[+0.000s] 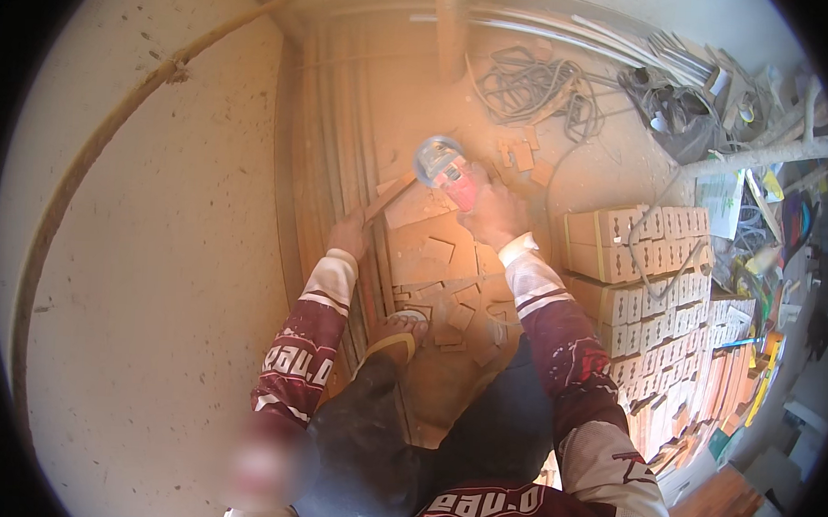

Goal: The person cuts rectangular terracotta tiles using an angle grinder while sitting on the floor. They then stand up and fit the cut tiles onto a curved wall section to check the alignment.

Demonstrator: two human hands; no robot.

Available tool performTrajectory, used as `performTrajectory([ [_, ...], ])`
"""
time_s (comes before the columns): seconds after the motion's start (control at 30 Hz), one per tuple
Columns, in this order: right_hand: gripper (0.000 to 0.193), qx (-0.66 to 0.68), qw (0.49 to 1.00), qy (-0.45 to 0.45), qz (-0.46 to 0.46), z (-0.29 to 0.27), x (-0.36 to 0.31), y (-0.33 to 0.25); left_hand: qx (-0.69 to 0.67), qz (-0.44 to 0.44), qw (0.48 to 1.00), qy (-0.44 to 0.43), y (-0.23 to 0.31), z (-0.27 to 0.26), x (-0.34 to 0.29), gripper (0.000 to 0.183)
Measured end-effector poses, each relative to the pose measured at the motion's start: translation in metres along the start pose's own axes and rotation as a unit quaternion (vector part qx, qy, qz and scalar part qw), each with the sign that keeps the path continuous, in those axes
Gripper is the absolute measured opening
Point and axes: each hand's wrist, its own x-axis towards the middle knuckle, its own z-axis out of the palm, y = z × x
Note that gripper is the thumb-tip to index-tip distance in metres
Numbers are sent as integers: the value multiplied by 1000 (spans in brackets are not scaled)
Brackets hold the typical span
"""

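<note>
My right hand is wrapped round the body of a red and grey angle grinder, its round guard pointing away from me. My left hand grips the near end of a narrow reddish-brown tile strip, which slants up to the right. The strip's far end meets the grinder's guard or lies just beside it; the exact contact cannot be made out. The disc itself is not clearly visible. Orange dust hazes the area around both hands.
Broken tile pieces litter the dusty floor by my sandalled foot. Long boards run along the left wall. Stacked tile bundles stand at right, a tangled cable lies beyond, and a post rises at the back.
</note>
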Motion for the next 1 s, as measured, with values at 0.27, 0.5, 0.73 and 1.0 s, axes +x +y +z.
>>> performTrajectory([
  [0.27, 70, 2, 1000, 15, -26, 5, -3, -7, 9, 3, 1000, 8, -8, 4, -1, 25],
  [0.5, 78, -24, 999, -21, -14, 1, -4, -14, -4, 8, 1000, 13, -5, 4, -1, 21],
  [0.73, 76, 6, 999, 21, -22, 4, -1, -8, 13, 24, 999, 26, -12, 7, -1, 21],
  [1.0, 72, -5, 999, 20, -36, 7, 1, -13, 25, 14, 999, 17, -19, 8, -3, 18],
])
